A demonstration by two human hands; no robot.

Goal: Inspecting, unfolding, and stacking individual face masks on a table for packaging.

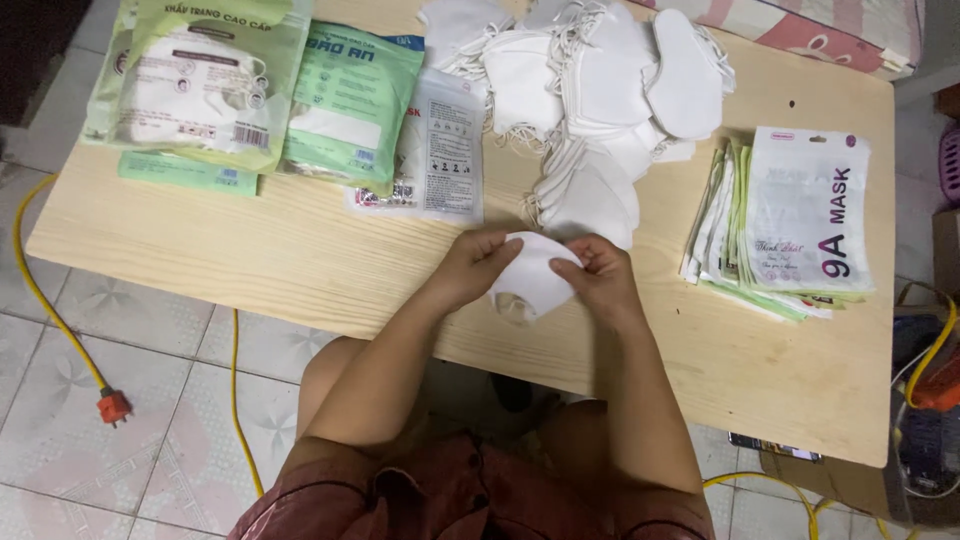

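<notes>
A person is holding a white mask (530, 280) over the desk's (300, 250) near edge — the left hand (472, 266) pinching its left side, the right hand (600, 280) closing around its right side, fingers curled on the fabric. Behind the hands, a heap of loose masks (590, 90) is lying toward the far edge. A stack of flat pouches (790, 220) is sitting near the right edge — filled green packs (210, 90) are crowding the far left corner.
</notes>
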